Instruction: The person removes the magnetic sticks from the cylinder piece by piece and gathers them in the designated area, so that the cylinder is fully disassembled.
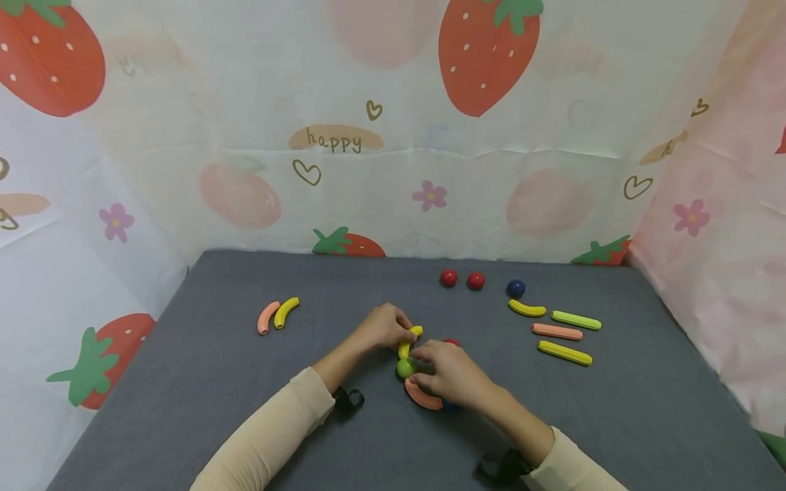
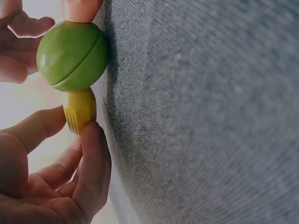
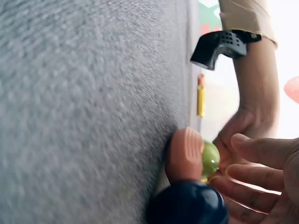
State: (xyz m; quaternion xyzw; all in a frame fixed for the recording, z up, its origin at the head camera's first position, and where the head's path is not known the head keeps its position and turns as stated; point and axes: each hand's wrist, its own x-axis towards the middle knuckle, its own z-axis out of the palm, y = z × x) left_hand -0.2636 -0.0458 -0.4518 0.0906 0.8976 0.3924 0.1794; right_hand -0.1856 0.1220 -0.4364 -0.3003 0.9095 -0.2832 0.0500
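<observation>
My left hand (image 1: 385, 326) pinches a yellow curved stick (image 1: 404, 350) between thumb and fingers, low over the grey cloth. That stick's near end meets a green ball (image 1: 405, 368). On the ball's other side a pink curved stick (image 1: 422, 396) joins it, leading to a dark blue ball (image 3: 189, 205). My right hand (image 1: 456, 372) hovers beside the green ball and pink stick, its fingers loosely bent and holding nothing. Partly hidden behind the right hand is a red ball (image 1: 452, 342); what it connects to cannot be seen.
Two red balls (image 1: 449, 277) and a blue ball (image 1: 516, 288) lie toward the back. Right of them are a yellow curved stick (image 1: 527, 309) and several straight sticks (image 1: 557, 332). A pink curved stick (image 1: 267, 318) and a yellow one (image 1: 286, 313) lie at left.
</observation>
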